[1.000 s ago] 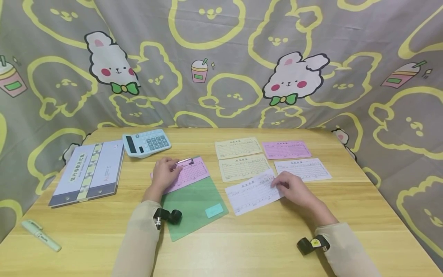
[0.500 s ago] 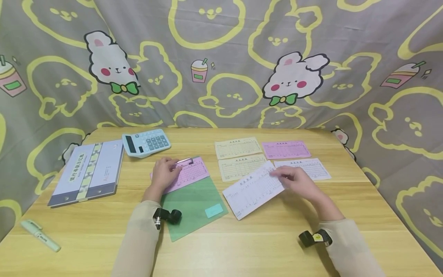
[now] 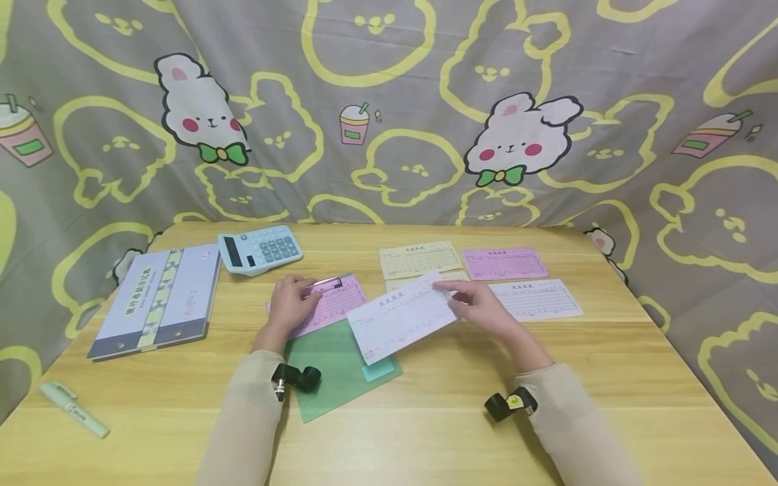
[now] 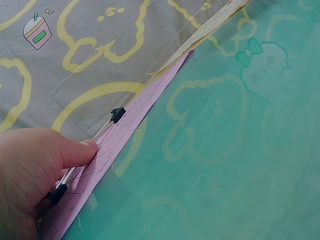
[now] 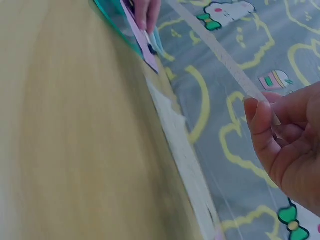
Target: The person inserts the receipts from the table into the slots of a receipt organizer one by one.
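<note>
Though aslant, a thin, white, oblong printed slip (image 3: pixel 401 320).

white printed slip (image 3: pixel 398 320): raised, tilted, pinched in right hand (image 3: pixel 477 307), overlapping green clipboard (image 3: pixel 325 395) in head view | pink slip (image 3: pixel 340 305): clipboard's far end, under metal clip (image 3: pixel 329 283) | clip: gripped by left hand (image 3: pixel 290 305)

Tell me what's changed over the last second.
The right hand has carried the pinched white slip leftward; in the head view it now overlaps the green clipboard. Nothing was let go. The left hand stays at the clip; the calculator and highlighter lie as before.
</note>
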A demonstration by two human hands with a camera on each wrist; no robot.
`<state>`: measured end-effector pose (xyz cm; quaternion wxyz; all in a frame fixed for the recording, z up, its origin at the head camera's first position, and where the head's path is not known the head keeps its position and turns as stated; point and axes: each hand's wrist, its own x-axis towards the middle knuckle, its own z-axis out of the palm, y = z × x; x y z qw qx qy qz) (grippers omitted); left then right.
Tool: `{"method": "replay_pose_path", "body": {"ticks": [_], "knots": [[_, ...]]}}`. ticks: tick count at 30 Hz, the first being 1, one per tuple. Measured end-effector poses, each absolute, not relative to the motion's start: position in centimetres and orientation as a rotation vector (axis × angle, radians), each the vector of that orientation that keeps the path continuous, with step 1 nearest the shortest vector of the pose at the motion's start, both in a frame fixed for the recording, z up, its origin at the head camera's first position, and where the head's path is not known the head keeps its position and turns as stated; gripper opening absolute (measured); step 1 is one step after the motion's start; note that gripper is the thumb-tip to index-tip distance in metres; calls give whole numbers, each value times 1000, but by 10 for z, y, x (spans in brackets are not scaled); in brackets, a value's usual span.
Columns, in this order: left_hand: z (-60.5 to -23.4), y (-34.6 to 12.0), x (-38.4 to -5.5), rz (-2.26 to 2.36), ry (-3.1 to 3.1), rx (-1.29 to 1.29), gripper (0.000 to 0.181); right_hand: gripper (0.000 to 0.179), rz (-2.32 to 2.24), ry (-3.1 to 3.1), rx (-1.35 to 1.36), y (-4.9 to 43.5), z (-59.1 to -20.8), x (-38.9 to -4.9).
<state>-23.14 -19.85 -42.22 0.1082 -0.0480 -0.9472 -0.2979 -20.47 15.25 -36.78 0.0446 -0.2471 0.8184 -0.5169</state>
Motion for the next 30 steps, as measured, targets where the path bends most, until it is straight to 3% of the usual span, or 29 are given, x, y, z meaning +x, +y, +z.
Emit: {"method": "replay_pose_path", "body": {"ticks": [9, 19, 30], "knots": [[-420, -197, -231, -877, -2786, -119, 38, 40, -1595, 2354, -675, 109, -360, -200], [-420, -196, -231, -900, -2809, -87, 38, 43, -1510, 2370, -647, 73, -392, -217], [-420, -196, -231, -898, -2821, -68, 38, 41, -1451, 2406, -504, 35, -394, -215]]}}
